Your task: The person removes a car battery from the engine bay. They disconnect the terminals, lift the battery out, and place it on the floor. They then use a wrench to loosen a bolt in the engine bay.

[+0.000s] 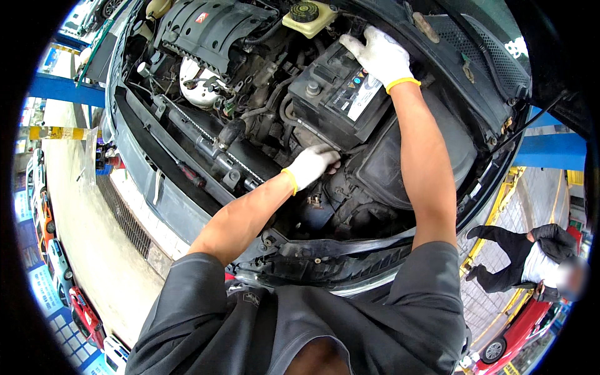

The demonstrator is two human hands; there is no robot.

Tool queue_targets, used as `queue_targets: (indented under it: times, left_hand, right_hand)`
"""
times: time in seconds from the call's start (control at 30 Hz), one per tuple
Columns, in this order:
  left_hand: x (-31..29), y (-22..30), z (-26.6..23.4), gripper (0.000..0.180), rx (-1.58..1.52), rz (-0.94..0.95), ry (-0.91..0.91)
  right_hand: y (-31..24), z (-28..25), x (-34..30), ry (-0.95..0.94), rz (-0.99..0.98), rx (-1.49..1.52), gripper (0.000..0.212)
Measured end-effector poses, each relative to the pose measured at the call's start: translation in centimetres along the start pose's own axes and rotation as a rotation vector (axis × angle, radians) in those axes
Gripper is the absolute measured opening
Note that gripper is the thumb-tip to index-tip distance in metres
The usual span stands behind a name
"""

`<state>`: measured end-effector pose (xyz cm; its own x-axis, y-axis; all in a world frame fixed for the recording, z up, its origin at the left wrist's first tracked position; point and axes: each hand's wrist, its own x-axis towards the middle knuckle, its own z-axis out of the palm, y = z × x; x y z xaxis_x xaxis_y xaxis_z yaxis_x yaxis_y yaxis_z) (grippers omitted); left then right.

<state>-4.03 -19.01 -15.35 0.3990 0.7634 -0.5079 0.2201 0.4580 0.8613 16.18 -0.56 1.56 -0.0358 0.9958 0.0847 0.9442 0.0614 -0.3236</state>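
Observation:
A black car battery [340, 94] with a white label sits slightly tilted in the engine bay. My right hand [381, 57], in a white glove with a yellow cuff, grips its far right end, thumb on the top and fingers over the edge. At the battery's near lower edge, my left hand [312, 167], gloved the same way, has its fingers curled in against it. Those fingertips are partly hidden. A battery post [313, 88] stands bare on the left of the top. Just right of the battery lies a black plastic cover [400, 165].
The engine cover [209, 31] and a pale reservoir with a black cap [305, 12] are at the far side. A screwdriver [190, 175] lies along the front panel. Hoses and cables surround the battery. A person [537, 250] is off to the right, near a red car [519, 334].

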Motion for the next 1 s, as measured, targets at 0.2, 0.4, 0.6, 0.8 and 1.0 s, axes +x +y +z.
queue_targets:
  times: [0.2, 0.4, 0.6, 0.8, 1.0]
  left_hand:
    - [0.3, 2.9, -1.9, 0.055, -1.071, -0.03, 0.028]
    - [0.7, 5.2, -2.5, 0.105, -1.256, -0.12, 0.036]
    - [1.4, 8.2, -2.5, 0.109, -1.097, -0.229, 0.136]
    - [0.9, 8.2, -2.5, 0.1, -1.124, -0.16, 0.117]
    - [-0.4, 7.9, -3.2, 0.103, -1.063, -0.28, 0.244]
  right_hand:
    - [0.0, 0.2, -0.3, 0.022, -0.003, 0.054, 0.08]
    - [0.1, -0.4, -0.9, 0.041, -0.037, 0.028, 0.086]
    - [1.2, -1.8, -0.5, -0.11, -0.056, 0.11, 0.089]
    - [0.9, -0.4, -0.9, -0.01, -0.052, 0.064, 0.075]
    - [-0.4, -0.5, -1.2, -0.054, 0.043, 0.116, 0.068]
